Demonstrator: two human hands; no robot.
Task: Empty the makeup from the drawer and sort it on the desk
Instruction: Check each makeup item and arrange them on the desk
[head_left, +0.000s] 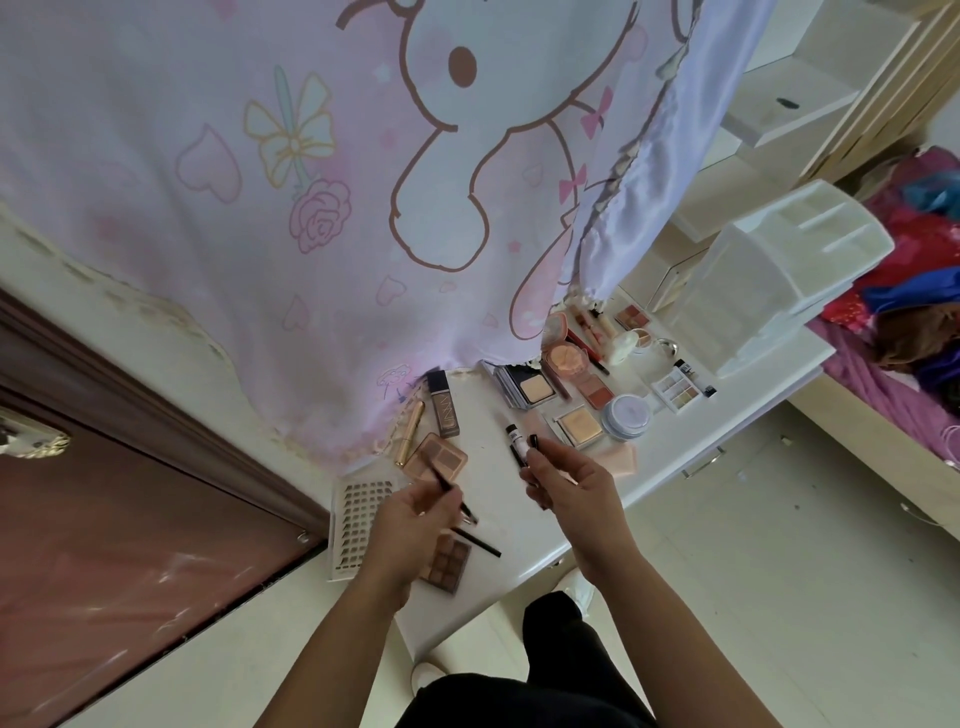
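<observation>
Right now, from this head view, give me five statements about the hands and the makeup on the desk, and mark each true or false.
1. The left hand pinches a thin dark brush. True.
2. The right hand is empty. False: it holds a dark-tipped stick.
3. The white drawer organizer stands at the right end of the desk. True.
4. The lilac jar sits inside the organizer. False: it stands on the desk, beside a powder compact.
5. The dark foundation bottle lies next to a gold tube. True.
</observation>
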